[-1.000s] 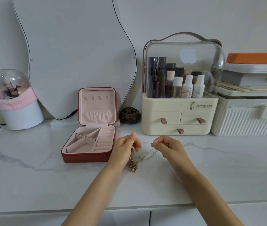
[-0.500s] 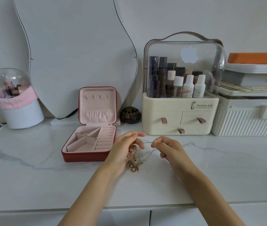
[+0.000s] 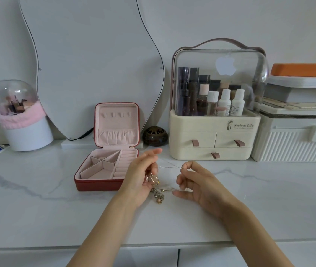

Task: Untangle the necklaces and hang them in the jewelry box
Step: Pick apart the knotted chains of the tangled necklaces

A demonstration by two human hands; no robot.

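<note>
Both hands, left and right, pinch the necklaces: light, limp, snag-prone chains; best held near the knot.

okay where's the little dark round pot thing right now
In the head view, the dark round pot sits at the back of the counter, between the open jewelry box lid and the cream cosmetics organizer.

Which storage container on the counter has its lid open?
The red jewelry box with pink lining, left of the hands; its lid stands upright. The other containers are shut.
</note>
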